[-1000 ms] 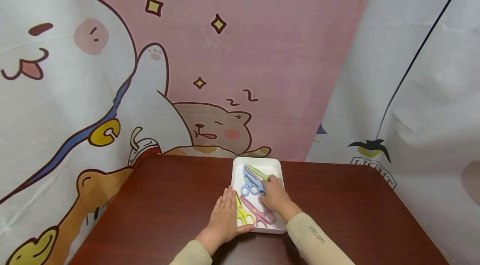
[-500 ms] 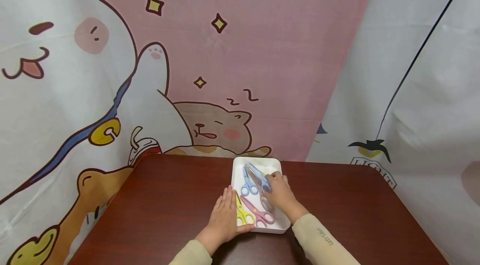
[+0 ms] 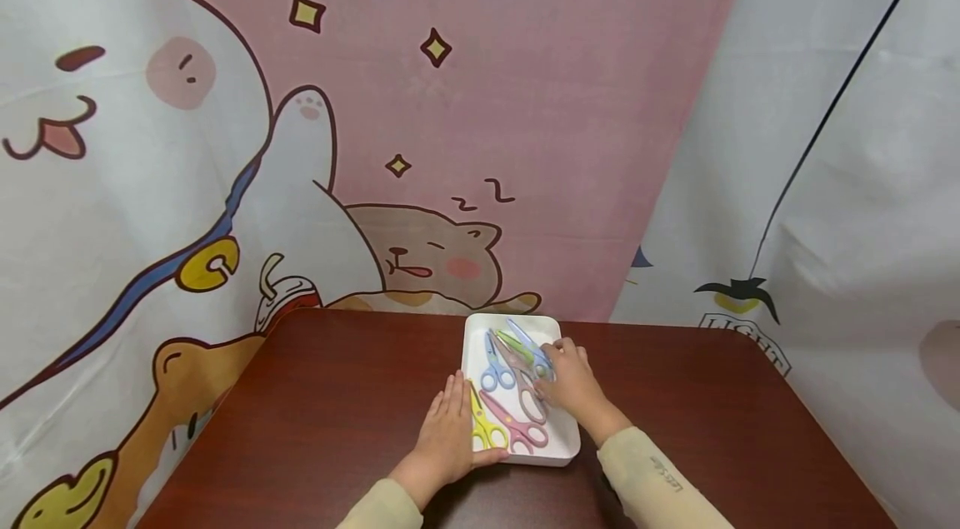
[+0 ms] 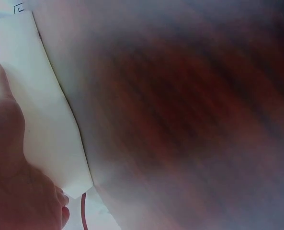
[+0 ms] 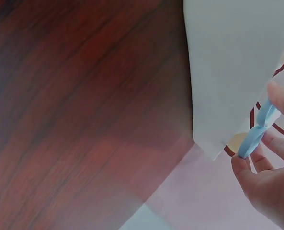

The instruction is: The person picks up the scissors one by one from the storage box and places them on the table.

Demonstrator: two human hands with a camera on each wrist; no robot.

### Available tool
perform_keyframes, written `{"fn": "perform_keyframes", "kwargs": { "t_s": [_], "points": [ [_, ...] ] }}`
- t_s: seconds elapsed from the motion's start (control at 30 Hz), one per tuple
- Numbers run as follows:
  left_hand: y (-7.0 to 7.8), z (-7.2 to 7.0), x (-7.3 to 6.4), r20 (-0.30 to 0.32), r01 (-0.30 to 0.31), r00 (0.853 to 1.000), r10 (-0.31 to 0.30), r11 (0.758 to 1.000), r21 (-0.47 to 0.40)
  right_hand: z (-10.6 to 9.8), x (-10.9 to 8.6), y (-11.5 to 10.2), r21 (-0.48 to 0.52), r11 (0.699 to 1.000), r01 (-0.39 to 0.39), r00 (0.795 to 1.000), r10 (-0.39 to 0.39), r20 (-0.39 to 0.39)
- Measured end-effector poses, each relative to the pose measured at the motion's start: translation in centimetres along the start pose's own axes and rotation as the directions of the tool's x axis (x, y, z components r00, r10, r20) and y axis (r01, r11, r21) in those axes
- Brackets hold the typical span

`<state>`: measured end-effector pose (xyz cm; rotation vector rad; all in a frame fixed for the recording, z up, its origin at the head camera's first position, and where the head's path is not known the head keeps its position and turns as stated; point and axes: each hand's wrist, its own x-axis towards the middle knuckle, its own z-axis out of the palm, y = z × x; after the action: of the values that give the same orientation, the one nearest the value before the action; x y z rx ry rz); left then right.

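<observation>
In the head view, a white tray (image 3: 566,433) holds several pairs of children's scissors. My right hand (image 3: 576,379) pinches the handles of light blue scissors (image 3: 527,341) over the tray's right side, blades pointing to the far end; the right wrist view shows the blue handle loops (image 5: 257,129) between thumb and fingers. Beneath them, green scissors (image 3: 508,341) are partly covered. Beside these lie greyish-pink scissors (image 3: 529,400) and a second blue pair (image 3: 497,377). My left hand (image 3: 444,433) rests along the tray's left edge, fingers straight, thumb at the near corner by yellow scissors (image 3: 489,434).
Pink scissors (image 3: 521,431) lie in the near part of the tray. The tray stands on a dark red-brown wooden table (image 3: 360,379), near its far edge. Behind hangs a cloth backdrop (image 3: 570,137) with cartoon animals.
My right hand has moved right with the blue scissors, which have shifted right and toward the far end. Greyish-pink scissors show more fully. My left hand stays in place.
</observation>
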<state>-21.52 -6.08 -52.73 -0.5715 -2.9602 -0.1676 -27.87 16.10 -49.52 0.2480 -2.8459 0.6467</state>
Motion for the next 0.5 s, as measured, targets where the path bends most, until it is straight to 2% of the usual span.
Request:
{"fn": "perform_keyframes", "kwargs": {
  "t_s": [0.2, 0.5],
  "points": [
    [0.0, -0.3, -0.1, 0.006, 0.000, 1.000, 0.001, 1.000, -0.003, -0.5, 0.0, 0.8, -0.002, 1.000, -0.021, 1.000, 0.021, 0.006],
    [0.0, -0.5, -0.1, 0.020, 0.003, 1.000, -0.003, 1.000, -0.011, -0.9, -0.2, 2.7, 0.015, 1.000, -0.003, 1.000, 0.004, -0.029]
  ]
}}
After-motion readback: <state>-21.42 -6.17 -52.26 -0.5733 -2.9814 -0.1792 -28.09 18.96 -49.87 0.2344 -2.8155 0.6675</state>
